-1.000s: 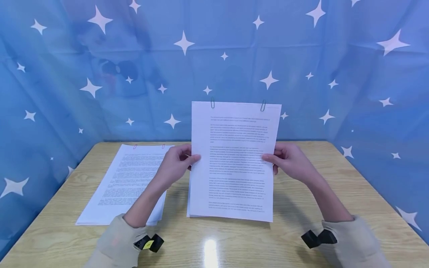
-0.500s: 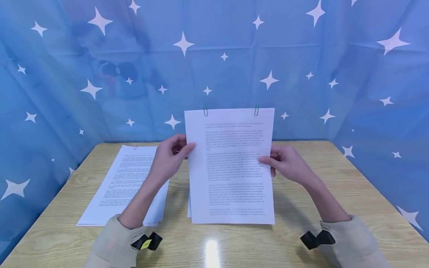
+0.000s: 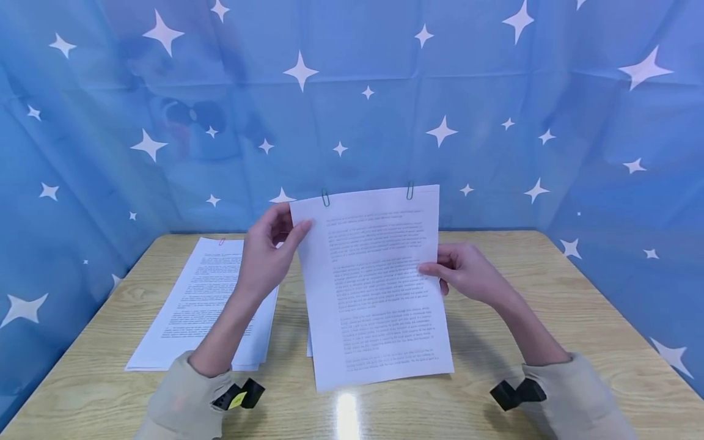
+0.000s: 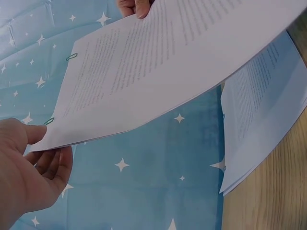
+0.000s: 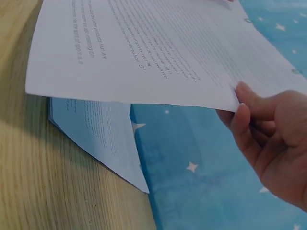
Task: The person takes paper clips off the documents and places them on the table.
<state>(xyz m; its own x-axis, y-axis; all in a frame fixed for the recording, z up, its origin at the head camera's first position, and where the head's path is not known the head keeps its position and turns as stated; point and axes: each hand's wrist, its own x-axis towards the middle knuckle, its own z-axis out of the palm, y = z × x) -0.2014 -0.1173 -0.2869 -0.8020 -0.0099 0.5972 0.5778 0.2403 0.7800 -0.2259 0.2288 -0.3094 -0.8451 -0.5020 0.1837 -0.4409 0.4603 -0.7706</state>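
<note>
At the far side, see a blue curtain (image 3: 352,110) with white stars, hung behind a wood-grained tabletop (image 3: 583,305). Find the clipped sheets (image 3: 379,293) held above the middle of the tabletop, steeply upright and slightly tilted, with the top left corner lower than the top right. Look left for a printed stack (image 3: 187,299) lying flat, and beneath the held pages, in the right wrist view, for a further stack (image 5: 98,127). Judge the clipped sheets light, soft and prone to sag, given the bend along the left edge in the left wrist view; expect smooth faces to slide apart away from the clipped end, and corners to crease easily. Best taken by both long sides, near the top, with a gentle pinch. Pinched now by the left grip (image 3: 269,247) near the top left corner, and by the right grip (image 3: 464,269) about halfway down the right edge. Note also a yellow label (image 3: 238,400), too small to read, then green paper clips (image 3: 326,197) along the top edge and a red clip (image 3: 222,241) on the left stack. No brand in sight; from the small print, mostly blurred, can pick out only scraps such as "sport is a" and "that are"
</note>
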